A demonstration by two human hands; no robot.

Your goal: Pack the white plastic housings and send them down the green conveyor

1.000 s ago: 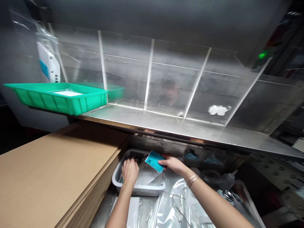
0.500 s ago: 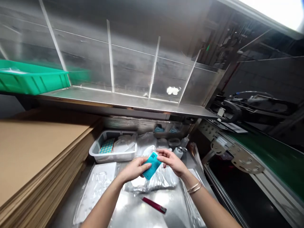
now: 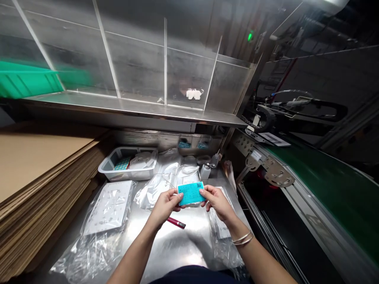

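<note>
A small teal printed card (image 3: 191, 193) with a dark square code in its upper right corner is held level above the metal table (image 3: 166, 252). My left hand (image 3: 166, 203) pinches its left end between thumb and fingers. At the other end, my right hand (image 3: 217, 200) grips the card's right edge the same way. Partly hidden under my left hand lies a dark red utility knife (image 3: 177, 223). Clear plastic bags (image 3: 161, 187) with white contents spread behind the card.
A grey bin (image 3: 127, 173) holds a sheet of teal stickers. Stacked cardboard (image 3: 44, 165) rises at the left, with a bagged white sheet (image 3: 109, 207) beside it. A small bottle (image 3: 205, 170) stands behind my hands. The green conveyor belt (image 3: 322, 189) runs along the right.
The card has turned from tilted to level. My right hand has closed onto its right edge. The whole view has shifted, so the shelf and bin sit higher and further left.
</note>
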